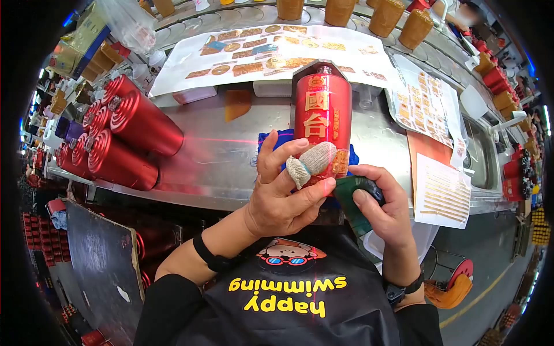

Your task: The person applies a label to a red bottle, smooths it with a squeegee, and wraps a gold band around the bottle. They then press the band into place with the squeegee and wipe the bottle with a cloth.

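Observation:
A red bottle (323, 109) with gold Chinese characters lies on a blue cloth (283, 138), its neck pointing away from me. My left hand (288, 193) is at the bottle's near end, fingers spread, and a knitted finger cover (314, 164) on one finger rests against the red surface. The thumb tip touches or nearly touches the bottle's lower edge. Between the thumb and fingers of my right hand (384, 205) is a dark green, flat scraper (353, 202), close to the bottle's near right corner.
Several red bottles (124, 135) lie stacked on the left of the metal table (231, 167). Sheets of gold decals (242, 57) spread across the back, with more decal sheets (424, 104) at right. An amber flat piece (237, 105) lies behind. A sink (485, 155) is at far right.

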The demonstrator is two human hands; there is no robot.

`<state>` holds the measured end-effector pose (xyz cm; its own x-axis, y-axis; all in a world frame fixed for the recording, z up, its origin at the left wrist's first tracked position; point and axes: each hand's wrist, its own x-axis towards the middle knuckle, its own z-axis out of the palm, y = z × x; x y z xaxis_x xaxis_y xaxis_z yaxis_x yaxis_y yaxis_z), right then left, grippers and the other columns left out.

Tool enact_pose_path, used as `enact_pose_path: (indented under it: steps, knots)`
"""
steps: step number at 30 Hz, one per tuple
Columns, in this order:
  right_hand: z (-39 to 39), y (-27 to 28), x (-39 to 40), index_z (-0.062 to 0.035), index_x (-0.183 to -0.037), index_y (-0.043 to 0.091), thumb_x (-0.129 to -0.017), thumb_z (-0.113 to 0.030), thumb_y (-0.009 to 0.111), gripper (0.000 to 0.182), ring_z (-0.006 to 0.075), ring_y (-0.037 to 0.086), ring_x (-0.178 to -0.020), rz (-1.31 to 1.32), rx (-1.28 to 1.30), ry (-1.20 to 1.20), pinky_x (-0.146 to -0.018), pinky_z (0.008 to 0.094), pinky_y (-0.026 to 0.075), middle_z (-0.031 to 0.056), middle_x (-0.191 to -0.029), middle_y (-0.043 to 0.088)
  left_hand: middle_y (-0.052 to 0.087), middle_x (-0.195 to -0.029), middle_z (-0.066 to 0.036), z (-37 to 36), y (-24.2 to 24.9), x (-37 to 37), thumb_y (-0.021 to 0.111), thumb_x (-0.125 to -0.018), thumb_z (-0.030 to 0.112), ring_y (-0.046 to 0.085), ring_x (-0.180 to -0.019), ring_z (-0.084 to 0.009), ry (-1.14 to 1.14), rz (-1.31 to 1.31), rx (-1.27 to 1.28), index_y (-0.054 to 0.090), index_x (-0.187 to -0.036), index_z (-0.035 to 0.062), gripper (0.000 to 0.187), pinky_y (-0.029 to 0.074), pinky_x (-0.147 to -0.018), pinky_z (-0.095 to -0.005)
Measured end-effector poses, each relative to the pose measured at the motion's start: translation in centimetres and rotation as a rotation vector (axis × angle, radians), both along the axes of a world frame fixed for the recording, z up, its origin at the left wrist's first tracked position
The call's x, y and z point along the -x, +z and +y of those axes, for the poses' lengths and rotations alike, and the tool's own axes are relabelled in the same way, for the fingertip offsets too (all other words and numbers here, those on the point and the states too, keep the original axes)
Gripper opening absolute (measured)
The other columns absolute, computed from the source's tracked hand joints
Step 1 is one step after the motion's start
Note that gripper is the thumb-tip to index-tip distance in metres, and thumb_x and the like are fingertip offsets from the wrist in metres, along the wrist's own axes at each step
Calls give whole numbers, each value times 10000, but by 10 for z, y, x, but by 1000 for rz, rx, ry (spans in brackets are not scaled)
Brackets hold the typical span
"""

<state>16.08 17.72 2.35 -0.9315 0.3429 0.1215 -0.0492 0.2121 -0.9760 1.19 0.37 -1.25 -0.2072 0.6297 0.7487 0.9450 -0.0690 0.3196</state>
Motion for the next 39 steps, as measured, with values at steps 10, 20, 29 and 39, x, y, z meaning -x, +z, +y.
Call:
enact_pose_path:
  steps: [10,20,29,39]
  knots:
    - [-2,-2,-2,7,-1251,595,-914,-34,610,340,133,663,-929,34,-53,-6,-827,271,515,98,-1016,711,623,-1302,-123,0,0,0,730,-802,127,458,-1324,-350,-17,-15,-1,748,-1054,191,261,189,-1192,-584]
    - [2,0,-5,5,-1272,588,-912,-34,608,364,130,663,-908,33,-98,-10,-818,274,515,106,-1016,712,562,-1359,-191,2,14,6,712,-793,115,448,-1314,-395,-46,-101,31,727,-990,143,199,218,-1175,-552]
    - [11,23,-11,19,-1294,563,-928,4,596,368,216,656,-951,48,-440,-49,-822,296,511,166,-1111,651,501,-1410,-271,-1,17,20,727,-798,215,428,-1303,-433,-61,-315,49,604,-1153,53,409,210,-1156,-528]
    - [2,4,1,4,-1318,577,-847,53,660,481,395,559,-1235,97,-636,47,-1008,423,472,266,-1367,528,511,-1359,-233,-15,-4,16,770,-780,443,382,-1337,-439,176,-10,269,336,-1509,27,945,128,-1164,-613]
